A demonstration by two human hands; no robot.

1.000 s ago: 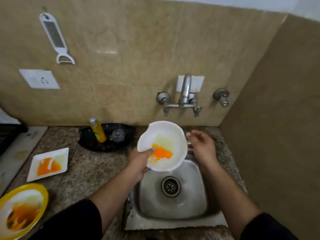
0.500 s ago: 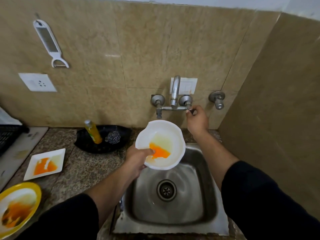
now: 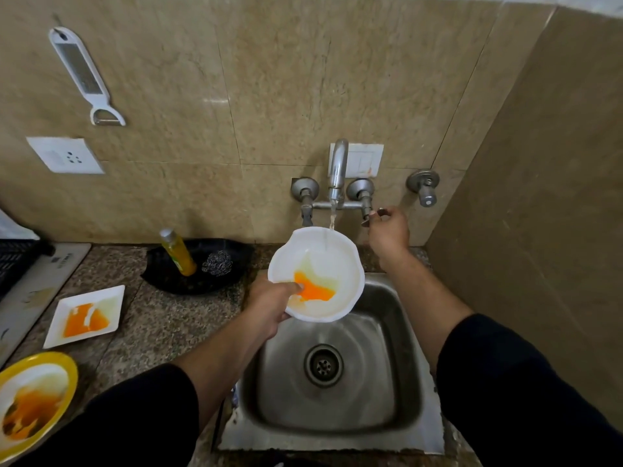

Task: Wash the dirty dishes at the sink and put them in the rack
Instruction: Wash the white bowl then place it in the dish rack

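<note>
Water (image 3: 332, 220) now runs from the faucet spout (image 3: 338, 163); half a second ago no stream was visible. Your right hand (image 3: 387, 232) remains at the right-side tap handle (image 3: 366, 215), with its fingers curled and pinching the handle. Your left hand (image 3: 269, 306) grips the near-left rim of the white bowl (image 3: 340, 261). The thumb lies inside the bowl and touches the orange residue (image 3: 315, 292). You hold the bowl tilted above the back of the sink (image 3: 414, 365), and the stream lands on its far inner wall.

On the counter (image 3: 161, 328), left of the sink, note a square white plate (image 3: 111, 296) with orange residue. Nearer you lies a yellow-rimmed plate (image 3: 69, 375), also soiled. Behind them, against the wall, a black tray (image 3: 236, 254) holds a leaning yellow soap bottle (image 3: 178, 254) and a steel scrubber (image 3: 217, 263). A black slatted crate (image 3: 13, 261) shows partly at the left edge.
</note>
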